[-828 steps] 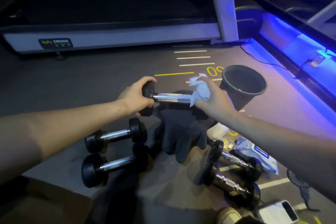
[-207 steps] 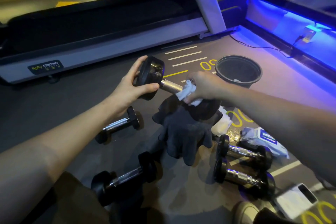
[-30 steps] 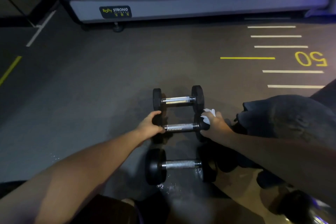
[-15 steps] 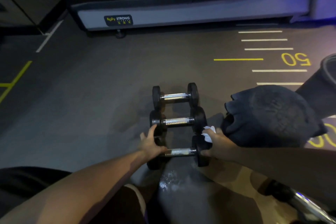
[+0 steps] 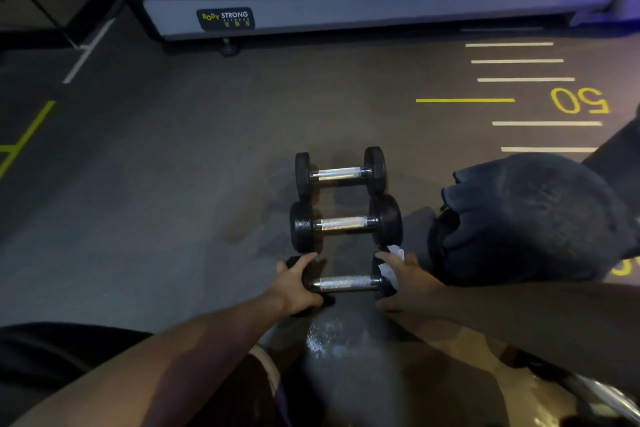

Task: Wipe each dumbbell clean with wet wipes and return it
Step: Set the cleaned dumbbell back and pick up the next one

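Three black dumbbells with chrome handles lie in a row on the grey floor. The far dumbbell and the middle dumbbell lie untouched. The nearest dumbbell is between my hands. My left hand grips its left head. My right hand cups its right head with a crumpled white wet wipe pressed against it. Both heads of this dumbbell are mostly hidden by my hands.
A dark grey cloth heap lies right of the row. A treadmill base runs across the back. Yellow and white floor markings with "50" sit at the right. A wet patch shines near me; a chrome handle shows bottom right.
My hands have left the middle dumbbell and moved back to the nearest one, which now lies closer to the middle one. The view has shifted slightly.
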